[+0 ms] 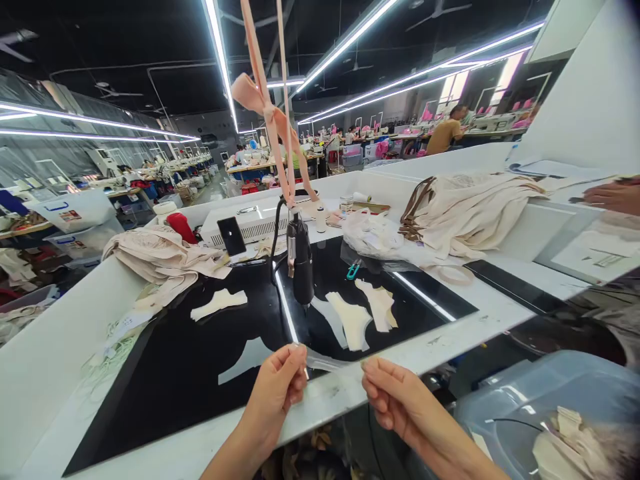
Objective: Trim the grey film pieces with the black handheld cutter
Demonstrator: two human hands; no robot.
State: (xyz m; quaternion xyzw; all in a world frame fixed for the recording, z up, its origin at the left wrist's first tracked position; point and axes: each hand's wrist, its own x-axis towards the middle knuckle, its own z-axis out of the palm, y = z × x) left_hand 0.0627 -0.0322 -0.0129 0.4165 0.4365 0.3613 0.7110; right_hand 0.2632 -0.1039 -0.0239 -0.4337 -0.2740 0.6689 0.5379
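Note:
Between my two hands a thin translucent strip (pixel 327 362) is stretched above the front edge of the black mat. My left hand (pixel 280 383) pinches one end of it between thumb and fingers. The other end sits in the closed fingers of my right hand (pixel 393 393). Left of my left hand, a grey translucent cut piece (pixel 245 359) lies flat on the mat. Beyond my hands are a cream fabric piece (pixel 353 322) over a translucent one, another cream piece (pixel 375 303) to its right, and a cream piece (pixel 219 304) at the left.
A black handheld tool (pixel 301 267) hangs on pink straps over the black mat (pixel 165 373). Teal thread snips (pixel 353 269), a plastic bag (pixel 373 233), a phone (pixel 231 236) and fabric heaps (pixel 150 257) lie around. A clear bin (pixel 530 380) stands at lower right; a co-worker's hand (pixel 613 197) shows far right.

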